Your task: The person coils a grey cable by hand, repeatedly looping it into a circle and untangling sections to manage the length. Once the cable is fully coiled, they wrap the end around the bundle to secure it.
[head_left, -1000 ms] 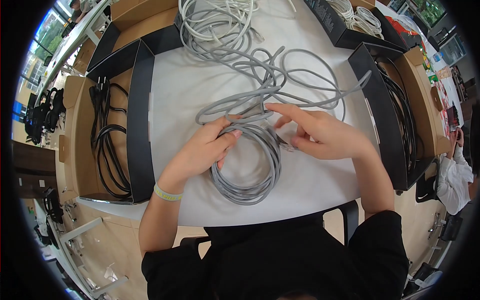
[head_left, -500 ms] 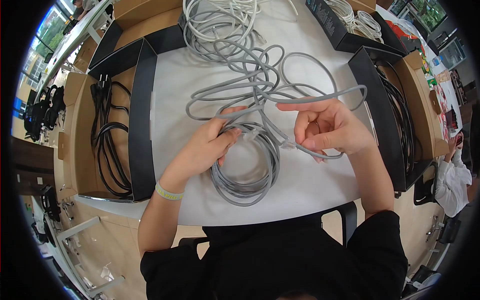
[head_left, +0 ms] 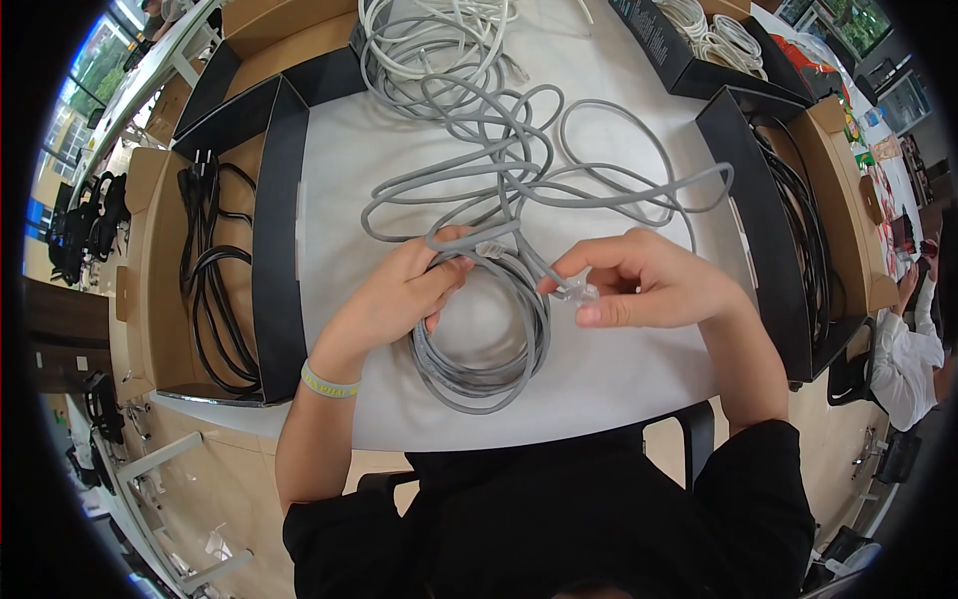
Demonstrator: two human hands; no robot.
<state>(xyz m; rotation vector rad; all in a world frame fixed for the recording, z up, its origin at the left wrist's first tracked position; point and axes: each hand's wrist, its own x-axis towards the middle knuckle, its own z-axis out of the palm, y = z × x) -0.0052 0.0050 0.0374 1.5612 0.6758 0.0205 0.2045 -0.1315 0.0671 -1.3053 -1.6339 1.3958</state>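
My left hand (head_left: 394, 290) is closed round the upper left side of a grey network cable coil (head_left: 479, 384). A clear plug (head_left: 489, 250) shows at the top of that coil, near my left fingertips. My right hand (head_left: 654, 280) is to the right of the coil, its thumb and fingers bent about another clear plug (head_left: 576, 292) on a grey cable; the exact contact is partly hidden. Loose grey cable loops (head_left: 499, 165) lie tangled beyond both hands and run up to a pile of white and grey cables (head_left: 439, 45).
On the left, a black box (head_left: 279, 250) holds black power cords (head_left: 205, 260). At right stand a box of black cables (head_left: 798, 220) and a box of white cables (head_left: 714, 40). The white table (head_left: 619, 389) curves in front of me. Farther right sits a person in white (head_left: 903, 369).
My right hand has shifted slightly down and left; its pointing index finger has bent in toward the plug. The coil in my left hand has moved slightly left.
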